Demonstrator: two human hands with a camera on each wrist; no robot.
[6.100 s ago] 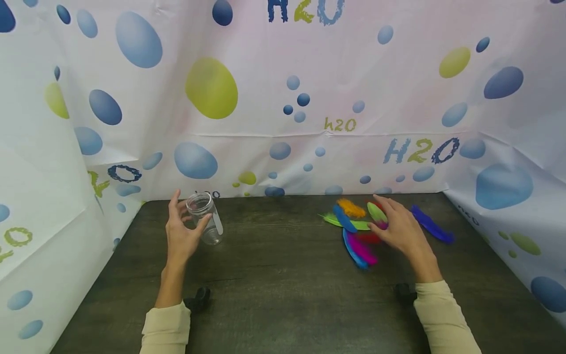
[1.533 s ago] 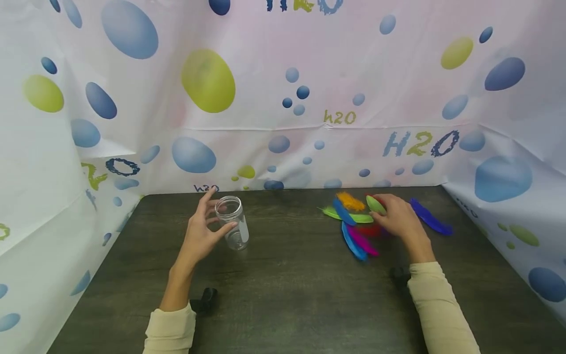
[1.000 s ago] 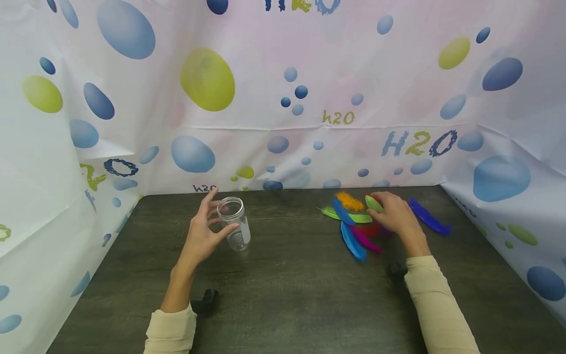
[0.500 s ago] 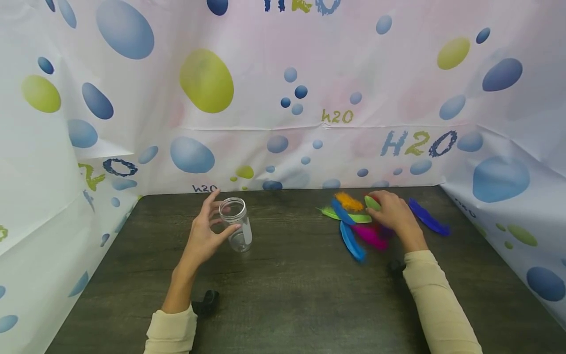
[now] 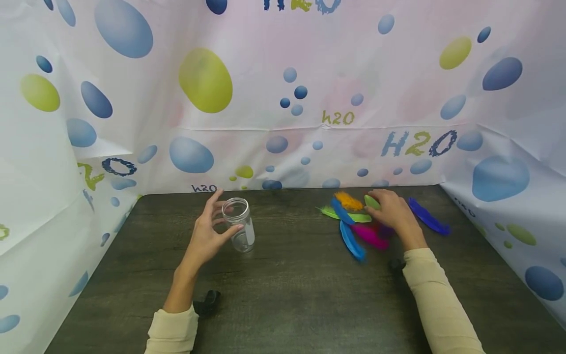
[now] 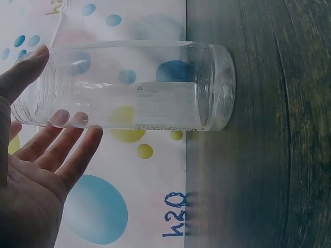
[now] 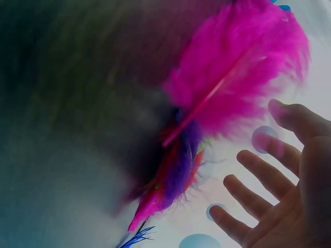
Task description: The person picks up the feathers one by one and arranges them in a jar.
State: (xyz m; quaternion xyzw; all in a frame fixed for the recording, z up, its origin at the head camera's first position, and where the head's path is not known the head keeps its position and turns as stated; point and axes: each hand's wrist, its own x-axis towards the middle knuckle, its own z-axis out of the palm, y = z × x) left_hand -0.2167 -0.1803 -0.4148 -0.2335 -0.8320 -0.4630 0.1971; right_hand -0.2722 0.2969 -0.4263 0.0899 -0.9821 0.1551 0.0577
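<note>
My left hand (image 5: 208,236) holds a clear, lidless jar (image 5: 249,231) with a white label, thumb on the near side and fingers behind. In the left wrist view the thumb and fingertips lie near the threaded neck of the jar (image 6: 119,64), and nothing shows inside it. At the right my right hand (image 5: 393,214) hovers over loose feathers, its palm side hidden in the head view. The right wrist view shows its fingers (image 7: 264,173) spread, with a fluffy magenta feather (image 7: 238,67) beside the fingertips. Purple and red feathers (image 7: 181,163) lie below that one.
Left of the right hand lie an orange feather (image 5: 348,200), a green feather (image 5: 360,218) and a blue feather (image 5: 352,241). Another, violet-blue feather (image 5: 428,216), lies to its right. A patterned white backdrop (image 5: 265,98) encloses the dark wooden table (image 5: 283,295).
Since the oldest frame, my left hand and the jar have moved right. The magenta feather has shifted and turned beneath my right hand, which stays over the feathers.
</note>
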